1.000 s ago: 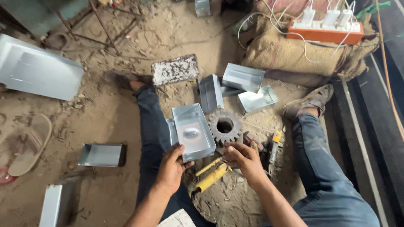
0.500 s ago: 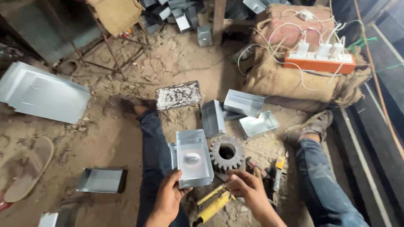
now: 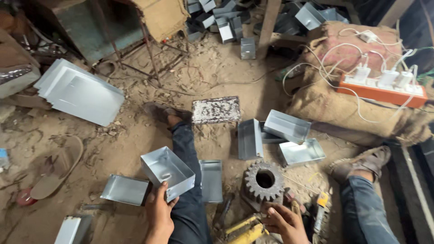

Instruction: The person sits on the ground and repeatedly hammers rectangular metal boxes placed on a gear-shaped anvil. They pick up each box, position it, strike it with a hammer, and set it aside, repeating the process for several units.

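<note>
My left hand (image 3: 159, 213) grips the near edge of a shiny open sheet-metal box (image 3: 167, 172), held tilted above my left leg. A flat metal tray piece (image 3: 211, 180) lies on the ground between my legs. My right hand (image 3: 284, 223) rests low, just below a large dark steel gear (image 3: 264, 180), with its fingers curled and touching yellow-handled tools (image 3: 242, 228); what it holds is unclear.
More metal boxes (image 3: 284, 135) lie beyond the gear, another (image 3: 125, 190) sits left of my hand, and flat sheets (image 3: 79, 92) lie far left. A burlap sack carries an orange power strip (image 3: 382, 90). A sandal (image 3: 56, 168), a speckled block (image 3: 216, 110) and a metal frame are on the dirt floor.
My left hand has swung the metal box leftward, away from the gear. My right hand dropped from the gear toward the yellow tools. The view tilted up.
</note>
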